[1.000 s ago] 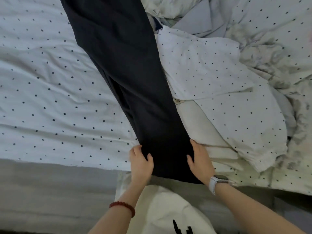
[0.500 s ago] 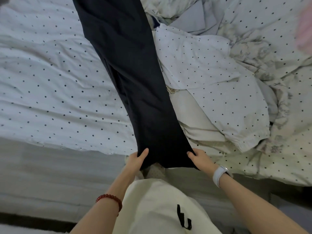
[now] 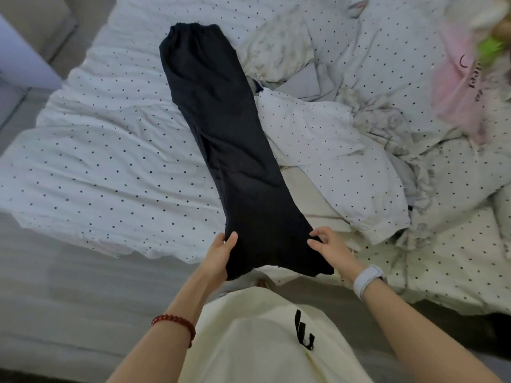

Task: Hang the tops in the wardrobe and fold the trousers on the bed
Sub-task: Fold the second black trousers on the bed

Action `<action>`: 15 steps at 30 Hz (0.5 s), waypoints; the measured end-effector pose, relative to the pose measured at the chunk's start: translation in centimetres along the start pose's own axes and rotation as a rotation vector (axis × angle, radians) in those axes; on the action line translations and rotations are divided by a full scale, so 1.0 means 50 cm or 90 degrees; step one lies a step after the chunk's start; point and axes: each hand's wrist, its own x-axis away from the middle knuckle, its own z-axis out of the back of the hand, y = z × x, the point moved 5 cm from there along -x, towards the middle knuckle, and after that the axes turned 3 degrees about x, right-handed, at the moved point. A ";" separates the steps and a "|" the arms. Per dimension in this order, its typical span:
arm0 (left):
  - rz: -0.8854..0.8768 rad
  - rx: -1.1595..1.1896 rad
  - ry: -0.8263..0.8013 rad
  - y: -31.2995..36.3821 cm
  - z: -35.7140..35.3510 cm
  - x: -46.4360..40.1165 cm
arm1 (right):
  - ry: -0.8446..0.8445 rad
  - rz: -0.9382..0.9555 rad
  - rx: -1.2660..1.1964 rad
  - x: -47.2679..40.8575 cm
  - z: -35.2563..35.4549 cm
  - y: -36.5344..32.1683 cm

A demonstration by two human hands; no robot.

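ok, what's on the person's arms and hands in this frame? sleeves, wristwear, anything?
No sleeves show: both forearms are bare to the frame edge. The left hand has a bracelet of round dark red beads on its wrist. The right hand has a watch with a white band on its wrist. No gloves and no rings visible. The cream top carries a black mark.

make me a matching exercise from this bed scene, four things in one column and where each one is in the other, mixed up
Things:
1. dark trousers
2. red bead bracelet
3. white watch
4. pink cloth

Places:
A. on the right wrist
B. far right of the bed, up top
C. laid lengthwise on the bed, near end held by both hands
D. on the left wrist

Pairs: 1-C, 2-D, 3-A, 4-B
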 end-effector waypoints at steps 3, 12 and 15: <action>0.015 0.066 -0.047 -0.022 -0.009 0.023 | 0.009 -0.107 0.007 0.023 0.009 0.029; -0.045 0.142 -0.035 -0.036 0.008 0.080 | -0.009 -0.042 0.045 0.089 -0.025 0.007; -0.010 0.093 -0.059 -0.072 -0.009 0.074 | 0.057 0.003 0.037 0.078 0.011 0.021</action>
